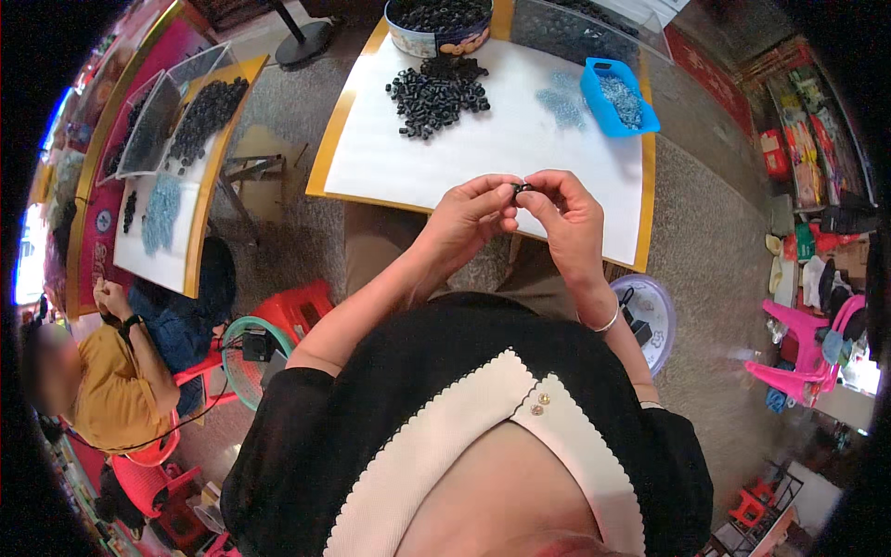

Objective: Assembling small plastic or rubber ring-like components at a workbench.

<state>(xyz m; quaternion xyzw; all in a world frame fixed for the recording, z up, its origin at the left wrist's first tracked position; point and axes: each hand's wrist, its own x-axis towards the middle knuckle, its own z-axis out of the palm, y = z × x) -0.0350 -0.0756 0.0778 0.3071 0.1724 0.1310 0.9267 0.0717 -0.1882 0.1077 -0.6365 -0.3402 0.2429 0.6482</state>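
Observation:
Over the near edge of a white-topped table (371,153), my left hand (467,212) and my right hand (573,225) meet, thumbs and fingers pinched together. Between their fingertips is a small black piece (521,189), partly covered by the fingers, so its exact kind is unclear. Farther off on the table lies a pile of short black cylindrical pieces (434,100). To the right, a light scatter of small clear bluish pieces (561,99) lies beside a bright blue scoop-shaped tray (648,123) holding more of them.
At the table's far side stand a round tin (418,44) full of black pieces and a clear-walled bin (585,32). A lilac basket (664,320) is at my right, a green basket (237,371) at my left. Another person (121,371) sits at a similar table (186,265).

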